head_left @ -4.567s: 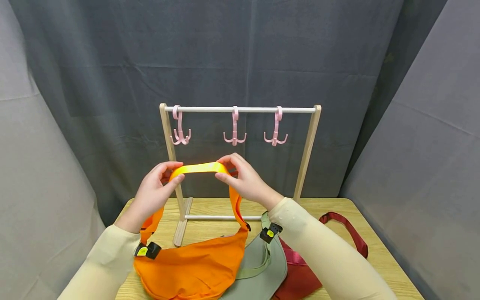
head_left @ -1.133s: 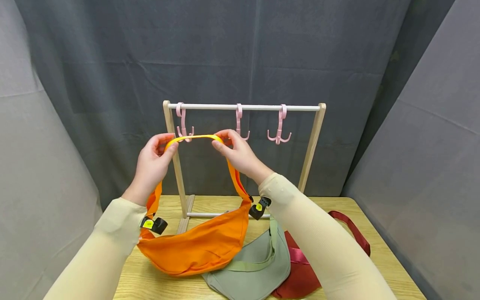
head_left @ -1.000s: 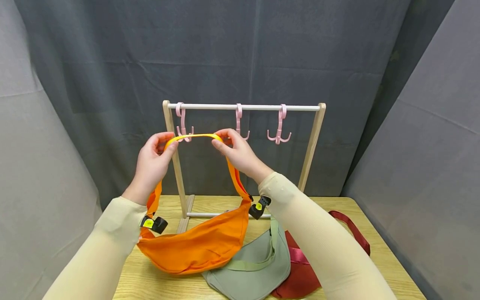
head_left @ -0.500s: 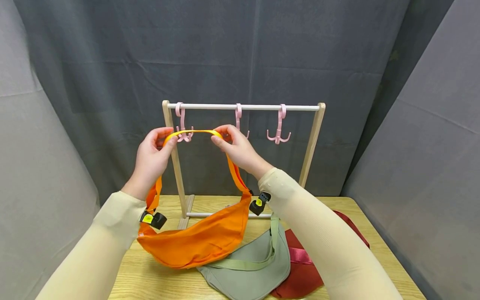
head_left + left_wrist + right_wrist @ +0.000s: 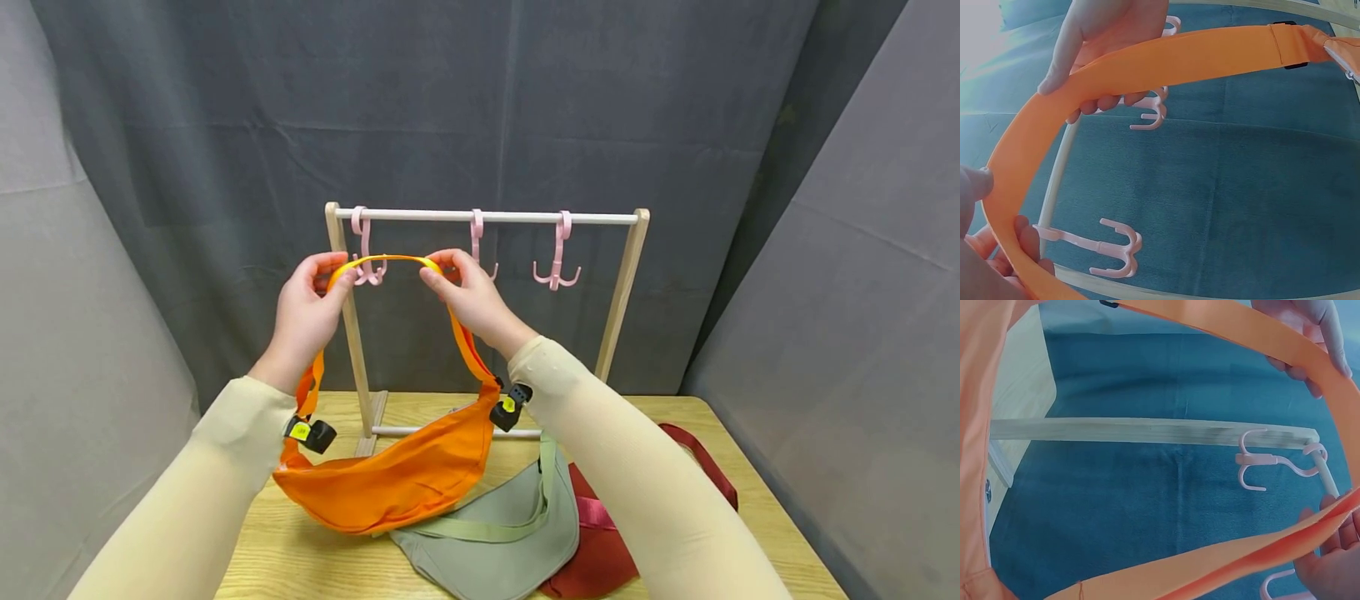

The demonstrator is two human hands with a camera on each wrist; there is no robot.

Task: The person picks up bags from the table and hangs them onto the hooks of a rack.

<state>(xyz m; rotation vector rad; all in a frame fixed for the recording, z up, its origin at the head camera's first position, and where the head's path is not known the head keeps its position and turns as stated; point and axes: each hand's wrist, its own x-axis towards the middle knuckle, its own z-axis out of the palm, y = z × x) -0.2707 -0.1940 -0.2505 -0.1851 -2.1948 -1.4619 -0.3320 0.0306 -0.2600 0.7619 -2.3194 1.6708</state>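
An orange sling bag (image 5: 390, 487) hangs by its strap (image 5: 390, 257) from both hands. My left hand (image 5: 300, 321) pinches the strap's left side between thumb and fingers. My right hand (image 5: 480, 304) pinches it on the other side, leaving a flat arch between them. In the head view that arch crosses the left pink hook (image 5: 366, 271). The right hand partly covers the middle pink hook (image 5: 477, 229). In the left wrist view the strap (image 5: 1147, 65) curves past both hands, with a pink hook (image 5: 1119, 250) beyond it. Another hook (image 5: 1263, 459) appears inside the strap loop in the right wrist view.
The hooks hang on the white bar (image 5: 517, 217) of a wooden rack. A third pink hook (image 5: 557, 258) is at right. A grey-green bag (image 5: 517, 550) and a red bag (image 5: 596, 558) overlap on the wooden table (image 5: 262, 558). Grey cloth stands behind and at both sides.
Over these seconds both hands have raised the strap from below the hooks to the left hook's height. The orange bag has risen with it, showing more of the grey-green bag.
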